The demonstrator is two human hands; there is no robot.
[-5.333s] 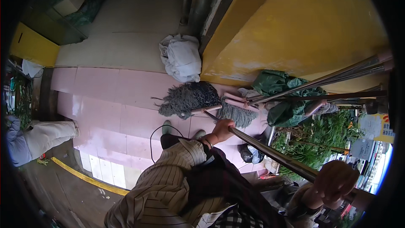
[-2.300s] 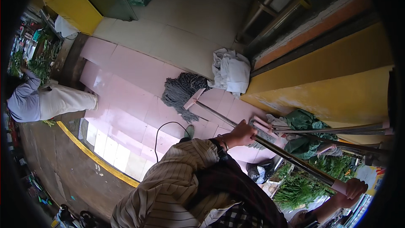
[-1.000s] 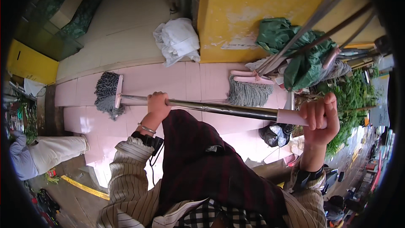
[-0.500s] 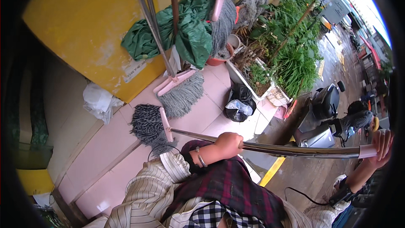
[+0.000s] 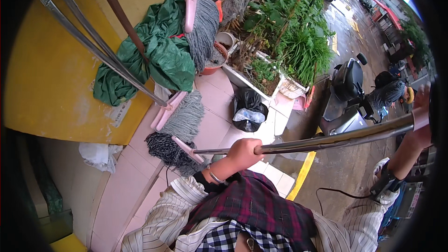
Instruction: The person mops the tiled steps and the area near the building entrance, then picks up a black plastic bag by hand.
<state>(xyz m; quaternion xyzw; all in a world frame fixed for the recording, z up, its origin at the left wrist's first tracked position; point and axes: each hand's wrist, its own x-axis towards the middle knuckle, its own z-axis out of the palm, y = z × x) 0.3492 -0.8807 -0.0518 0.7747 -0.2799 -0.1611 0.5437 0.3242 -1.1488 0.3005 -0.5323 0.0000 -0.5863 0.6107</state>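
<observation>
So, dark-grey string mop head lay left of nearer left hand, clenched round crosswise shiny steel pole; blurred right hand, I think, gripped its pink sleeve.

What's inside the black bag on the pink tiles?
In the black bag, some crumpled, pale translucent plastic shows near the opening. Anything deeper is covered by the black sides and that plastic, so I can't tell.
</observation>
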